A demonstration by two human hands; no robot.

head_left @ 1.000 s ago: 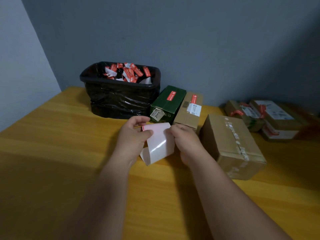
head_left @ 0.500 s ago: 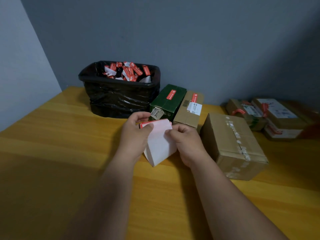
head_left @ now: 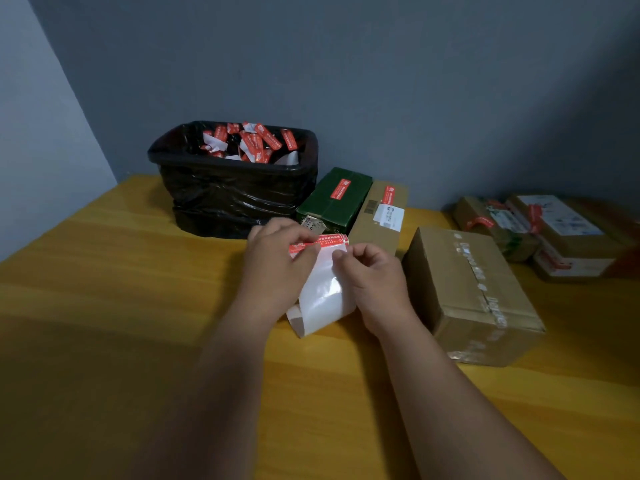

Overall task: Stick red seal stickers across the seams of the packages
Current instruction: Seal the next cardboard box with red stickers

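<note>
Both hands hold a glossy white backing sheet (head_left: 323, 296) above the table's middle; its lower end curls onto the wood. A red seal sticker (head_left: 325, 242) runs along the sheet's top edge. My left hand (head_left: 277, 261) pinches the sticker's left end with thumb and fingers. My right hand (head_left: 374, 275) grips the sheet's right edge just under the sticker. A large brown cardboard box (head_left: 474, 292) with a taped seam lies right of my right hand. A green box (head_left: 332, 199) and a slim brown box (head_left: 381, 216) behind the hands each carry a red sticker.
A black-lined bin (head_left: 232, 188) at the back holds several used red stickers and white scraps. Several more packages (head_left: 554, 233) with red stickers are piled at the far right by the wall. The yellow wooden table (head_left: 104, 306) stretches left and toward me.
The red sticker at the sheet's top has come into full view, and my left fingers have moved onto its left end. My right hand shifted slightly up along the sheet's edge.
</note>
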